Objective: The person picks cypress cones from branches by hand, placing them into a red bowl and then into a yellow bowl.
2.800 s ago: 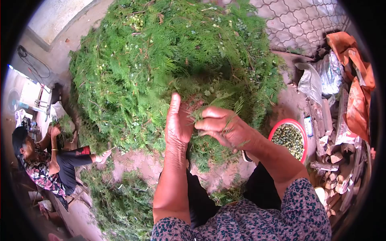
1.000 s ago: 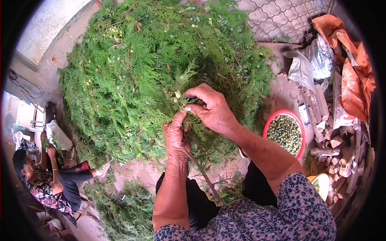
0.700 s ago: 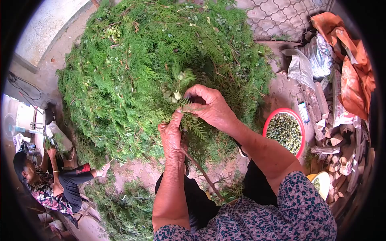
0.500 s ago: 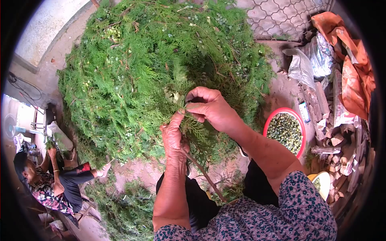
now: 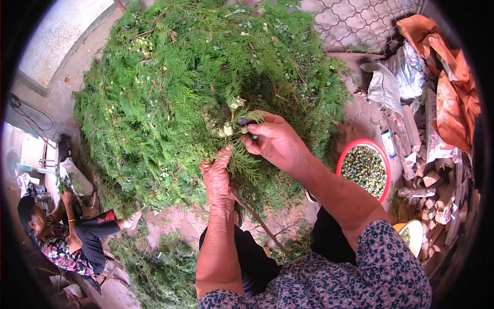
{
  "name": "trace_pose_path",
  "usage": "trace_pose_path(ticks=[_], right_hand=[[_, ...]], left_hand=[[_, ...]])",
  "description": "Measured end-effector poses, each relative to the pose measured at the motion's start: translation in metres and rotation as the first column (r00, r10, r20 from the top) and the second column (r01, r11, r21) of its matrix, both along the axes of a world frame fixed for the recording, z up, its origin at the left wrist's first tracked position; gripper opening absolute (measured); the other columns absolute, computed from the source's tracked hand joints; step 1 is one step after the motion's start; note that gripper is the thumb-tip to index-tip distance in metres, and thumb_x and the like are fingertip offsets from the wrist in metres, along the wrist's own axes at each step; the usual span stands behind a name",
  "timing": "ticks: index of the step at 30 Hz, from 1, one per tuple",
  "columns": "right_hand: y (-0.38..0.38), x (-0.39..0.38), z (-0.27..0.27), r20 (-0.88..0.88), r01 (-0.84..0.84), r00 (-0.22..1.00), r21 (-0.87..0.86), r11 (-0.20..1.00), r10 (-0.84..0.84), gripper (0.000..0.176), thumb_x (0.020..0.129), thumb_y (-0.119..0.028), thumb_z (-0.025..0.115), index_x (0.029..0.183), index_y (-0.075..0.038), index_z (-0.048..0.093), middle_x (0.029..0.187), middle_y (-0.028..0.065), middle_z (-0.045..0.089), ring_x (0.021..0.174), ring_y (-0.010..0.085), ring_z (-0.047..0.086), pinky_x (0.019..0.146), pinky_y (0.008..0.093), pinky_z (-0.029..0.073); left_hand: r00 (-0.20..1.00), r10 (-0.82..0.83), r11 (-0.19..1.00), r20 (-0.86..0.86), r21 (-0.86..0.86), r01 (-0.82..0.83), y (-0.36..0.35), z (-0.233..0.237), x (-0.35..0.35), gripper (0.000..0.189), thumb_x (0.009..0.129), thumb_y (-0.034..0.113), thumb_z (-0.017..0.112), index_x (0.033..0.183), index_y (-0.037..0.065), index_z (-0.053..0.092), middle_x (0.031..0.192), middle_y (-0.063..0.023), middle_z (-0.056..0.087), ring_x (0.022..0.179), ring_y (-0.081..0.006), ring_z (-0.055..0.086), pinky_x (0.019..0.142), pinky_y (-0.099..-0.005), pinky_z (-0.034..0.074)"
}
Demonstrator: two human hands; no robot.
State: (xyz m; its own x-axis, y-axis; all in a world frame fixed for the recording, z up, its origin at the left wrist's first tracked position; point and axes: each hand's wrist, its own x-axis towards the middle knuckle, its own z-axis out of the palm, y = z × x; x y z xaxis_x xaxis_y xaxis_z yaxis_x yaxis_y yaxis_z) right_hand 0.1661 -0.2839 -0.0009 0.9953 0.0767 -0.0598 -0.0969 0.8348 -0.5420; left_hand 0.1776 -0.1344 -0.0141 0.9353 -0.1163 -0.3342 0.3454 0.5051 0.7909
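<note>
My left hand (image 5: 217, 177) is closed around a leafy conifer branch (image 5: 260, 222), whose bare woody stem slants down past my wrist toward my lap. Pale green seed cones (image 5: 225, 130) cluster among its flat, scaly sprays just above my left fingertips. At the cluster's right side, my right hand (image 5: 278, 143) has thumb and fingers closed on small green cones; how many they hold is partly hidden. Beneath both hands spreads a large pile of cut green conifer branches (image 5: 154, 113).
A red-rimmed basin (image 5: 339, 166) of picked cones stands at the right, with a yellowish bowl (image 5: 416, 237) nearer me. Stacked firewood (image 5: 432, 203), sacks (image 5: 383, 85) and an orange tarp (image 5: 455, 110) line the right side. Another person (image 5: 67, 237) sits at lower left.
My right hand has shifted slightly and its fingers now close on cones. The branch tip has turned, showing more of the pale cones. My left hand has moved slightly left, still gripping.
</note>
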Motion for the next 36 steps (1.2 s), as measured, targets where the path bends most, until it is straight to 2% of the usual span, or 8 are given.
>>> trace_pose_path(ticks=[4, 7, 18, 25, 27, 33, 35, 36], right_hand=[[-0.008, 0.003, 0.002, 0.041, 0.081, 0.996, 0.009, 0.997, -0.082, 0.015, 0.083, -0.001, 0.05, 0.098, -0.001, 0.055, 0.086, 0.0059, 0.057, 0.072, 0.017, 0.055, 0.055, 0.0271, 0.04], [-0.008, 0.001, 0.009, 0.039, 0.066, 0.997, -0.081, 0.995, -0.063, 0.014, 0.083, -0.001, 0.05, 0.097, -0.001, 0.055, 0.085, 0.0063, 0.057, 0.072, 0.0166, 0.055, 0.054, 0.0266, 0.039], [-0.004, 0.0, 0.007, 0.023, -0.017, 1.0, 0.007, 1.0, 0.017, 0.016, 0.082, -0.006, 0.05, 0.097, -0.001, 0.054, 0.085, 0.0087, 0.057, 0.069, 0.0189, 0.053, 0.054, 0.0262, 0.04], [-0.012, 0.002, 0.001, 0.004, -0.028, 1.0, 0.138, 0.99, 0.028, 0.017, 0.083, -0.013, 0.053, 0.096, -0.003, 0.054, 0.087, 0.0093, 0.056, 0.067, 0.0175, 0.051, 0.051, 0.0245, 0.04], [-0.011, 0.0, 0.01, -0.058, -0.022, 0.998, 0.146, 0.989, 0.031, 0.017, 0.084, -0.015, 0.053, 0.095, -0.003, 0.054, 0.086, 0.0092, 0.056, 0.065, 0.017, 0.051, 0.05, 0.024, 0.039], [-0.012, 0.001, 0.003, 0.0, -0.071, 0.997, 0.011, 0.997, 0.071, 0.018, 0.085, -0.018, 0.054, 0.093, -0.002, 0.056, 0.083, 0.0088, 0.058, 0.06, 0.0153, 0.051, 0.045, 0.0232, 0.039], [-0.013, 0.0, 0.009, -0.028, -0.002, 1.0, -0.059, 0.998, 0.001, 0.016, 0.083, -0.012, 0.055, 0.096, -0.003, 0.056, 0.082, 0.0072, 0.058, 0.061, 0.0126, 0.051, 0.043, 0.0227, 0.037], [-0.011, -0.003, 0.02, -0.087, 0.006, 0.996, -0.077, 0.997, -0.013, 0.014, 0.082, -0.008, 0.057, 0.095, -0.003, 0.058, 0.08, 0.0056, 0.058, 0.061, 0.0105, 0.049, 0.042, 0.0223, 0.036]], left_hand=[[0.98, -0.01, 0.999, -0.197, 0.034, 0.017, 0.005, 0.01, 0.004, 0.045, 0.068, 0.02, 0.075, 0.096, 0.008, 0.041, 0.101, -0.0083, 0.053, 0.084, -0.0183, 0.051, 0.07, -0.03, 0.044], [0.977, 0.026, 1.0, -0.212, 0.018, -0.023, 0.001, 0.0, 0.006, 0.03, 0.077, 0.029, 0.065, 0.096, 0.007, 0.056, 0.082, -0.0019, 0.06, 0.068, -0.0147, 0.055, 0.06, -0.0279, 0.042], [0.978, -0.013, 1.0, -0.21, -0.021, 0.008, 0.003, 0.007, 0.008, 0.031, 0.078, 0.031, 0.065, 0.096, 0.007, 0.056, 0.081, -0.0018, 0.059, 0.068, -0.0144, 0.053, 0.063, -0.0283, 0.044], [0.999, -0.02, 0.999, 0.05, 0.032, 0.019, 0.003, 0.009, 0.002, 0.027, 0.077, 0.023, 0.067, 0.093, 0.005, 0.057, 0.077, -0.0026, 0.058, 0.072, -0.016, 0.054, 0.063, -0.0323, 0.046], [0.978, -0.184, 0.981, 0.097, 0.072, 0.178, 0.01, 0.005, 0.002, 0.029, 0.076, 0.025, 0.066, 0.094, 0.004, 0.056, 0.084, -0.0038, 0.058, 0.079, -0.0156, 0.054, 0.066, -0.0337, 0.045], [0.998, -0.05, 0.998, -0.048, -0.042, 0.048, -0.004, 0.027, -0.001, 0.036, 0.077, 0.031, 0.067, 0.103, 0.01, 0.052, 0.088, -0.0014, 0.057, 0.076, -0.0153, 0.054, 0.068, -0.0338, 0.044], [0.999, 0.014, 0.995, -0.029, 0.103, -0.011, -0.002, 0.007, 0.003, 0.036, 0.076, 0.023, 0.069, 0.104, 0.009, 0.052, 0.09, -0.0015, 0.057, 0.077, -0.013, 0.054, 0.066, -0.0324, 0.045], [0.995, 0.089, 0.99, -0.034, 0.108, -0.085, -0.004, 0.005, 0.002, 0.02, 0.073, 0.015, 0.071, 0.088, 0.007, 0.06, 0.08, -0.0018, 0.059, 0.07, -0.0113, 0.055, 0.059, -0.0292, 0.046]])
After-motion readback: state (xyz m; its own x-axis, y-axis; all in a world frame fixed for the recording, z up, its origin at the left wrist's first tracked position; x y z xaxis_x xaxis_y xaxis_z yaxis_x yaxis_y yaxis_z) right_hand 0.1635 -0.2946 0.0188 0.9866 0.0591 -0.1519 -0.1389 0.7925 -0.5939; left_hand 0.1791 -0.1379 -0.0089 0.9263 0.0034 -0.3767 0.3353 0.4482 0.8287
